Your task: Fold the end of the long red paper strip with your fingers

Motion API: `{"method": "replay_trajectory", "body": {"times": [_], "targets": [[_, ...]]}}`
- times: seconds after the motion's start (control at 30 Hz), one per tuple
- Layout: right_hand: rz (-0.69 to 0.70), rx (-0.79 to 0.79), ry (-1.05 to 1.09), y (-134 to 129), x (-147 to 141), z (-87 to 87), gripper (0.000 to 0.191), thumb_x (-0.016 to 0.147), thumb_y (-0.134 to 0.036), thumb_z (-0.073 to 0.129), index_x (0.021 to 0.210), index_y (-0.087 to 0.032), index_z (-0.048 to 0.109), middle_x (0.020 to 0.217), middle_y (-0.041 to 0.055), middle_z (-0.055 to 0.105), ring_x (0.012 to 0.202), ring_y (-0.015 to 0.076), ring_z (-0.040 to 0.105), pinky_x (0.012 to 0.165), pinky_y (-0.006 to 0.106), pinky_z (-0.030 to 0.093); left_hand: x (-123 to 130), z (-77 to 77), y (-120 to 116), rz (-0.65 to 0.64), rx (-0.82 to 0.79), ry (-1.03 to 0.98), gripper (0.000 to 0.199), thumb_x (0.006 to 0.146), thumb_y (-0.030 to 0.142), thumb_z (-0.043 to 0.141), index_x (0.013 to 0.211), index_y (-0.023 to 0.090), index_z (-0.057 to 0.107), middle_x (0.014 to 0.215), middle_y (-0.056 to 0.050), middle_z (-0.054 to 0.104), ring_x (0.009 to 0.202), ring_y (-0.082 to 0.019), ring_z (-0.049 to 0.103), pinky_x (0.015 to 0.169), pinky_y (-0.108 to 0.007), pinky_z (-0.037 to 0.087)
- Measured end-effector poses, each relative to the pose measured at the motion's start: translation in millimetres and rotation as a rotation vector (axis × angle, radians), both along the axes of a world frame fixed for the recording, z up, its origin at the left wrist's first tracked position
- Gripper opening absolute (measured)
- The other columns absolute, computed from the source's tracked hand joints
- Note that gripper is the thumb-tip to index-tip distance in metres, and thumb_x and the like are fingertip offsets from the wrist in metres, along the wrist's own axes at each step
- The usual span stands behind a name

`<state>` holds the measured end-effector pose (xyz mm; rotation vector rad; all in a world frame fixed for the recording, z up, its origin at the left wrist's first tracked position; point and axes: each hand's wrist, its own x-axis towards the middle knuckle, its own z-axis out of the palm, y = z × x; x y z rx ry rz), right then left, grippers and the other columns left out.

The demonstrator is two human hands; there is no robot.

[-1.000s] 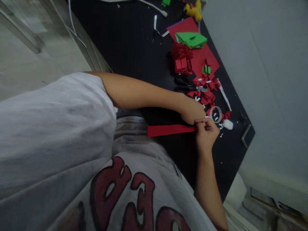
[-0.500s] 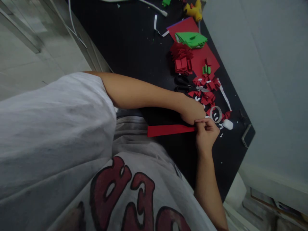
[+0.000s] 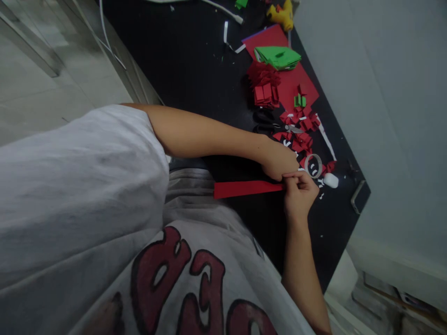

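Note:
A long red paper strip (image 3: pixel 244 188) stretches from near my shirt to where my hands meet, and narrows towards them. My right hand (image 3: pixel 301 193) is closed, its thumb and fingers pinching the far end of the strip. Against it, my left hand (image 3: pixel 281 160) is bent at the wrist and curled at the same end; its fingertips are mostly hidden. Just beyond the hands are a roll of clear tape (image 3: pixel 313 166) and a small white case (image 3: pixel 330 180). Black-handled scissors (image 3: pixel 275 127) lie beside small folded red paper pieces (image 3: pixel 303 141).
Farther up the black table (image 3: pixel 195 60) are a stack of folded red pieces (image 3: pixel 266 94), a red sheet (image 3: pixel 296 86), folded green paper (image 3: pixel 277 56) and a yellow glue gun (image 3: pixel 282 15). A phone (image 3: pixel 361 197) lies by the wall-side edge. A white cable (image 3: pixel 223 9) crosses the far end.

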<state>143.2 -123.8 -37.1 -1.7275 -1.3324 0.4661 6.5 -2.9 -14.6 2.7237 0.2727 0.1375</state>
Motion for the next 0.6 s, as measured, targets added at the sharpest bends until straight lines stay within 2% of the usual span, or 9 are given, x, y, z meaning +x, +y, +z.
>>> {"method": "replay_trajectory", "body": {"times": [0.17,0.43,0.6], "targets": [[-0.001,-0.012,-0.016,-0.3,-0.2,-0.1,0.012,0.073,-0.031,0.068,0.068,-0.021,0.066,0.051,-0.0092,0.036,0.05,0.009,0.029,0.055,0.027,0.023,0.4,0.4,-0.5,-0.002,0.01,0.019,0.025,0.09,0.025,0.067,0.109,0.016,0.081,0.106,-0.016,0.077,0.088,-0.025,0.067,0.085,-0.038,0.046],[0.009,-0.006,-0.051,-0.7,-0.1,0.7,0.013,0.075,-0.032,0.068,0.068,-0.022,0.065,0.051,-0.0093,0.034,0.05,0.0092,0.029,0.056,0.027,0.025,-0.6,1.7,-0.2,0.015,-0.036,0.003,0.023,0.086,0.023,0.069,0.105,0.017,0.082,0.101,-0.014,0.077,0.086,-0.024,0.066,0.086,-0.038,0.045],[0.008,-0.013,-0.051,-0.7,0.6,-0.4,0.013,0.075,-0.033,0.068,0.069,-0.022,0.064,0.051,-0.0093,0.035,0.05,0.0093,0.029,0.055,0.027,0.025,-1.2,2.4,-0.8,-0.011,0.035,0.027,0.025,0.091,0.025,0.065,0.108,0.017,0.081,0.102,-0.015,0.076,0.088,-0.025,0.066,0.086,-0.039,0.046]]}}
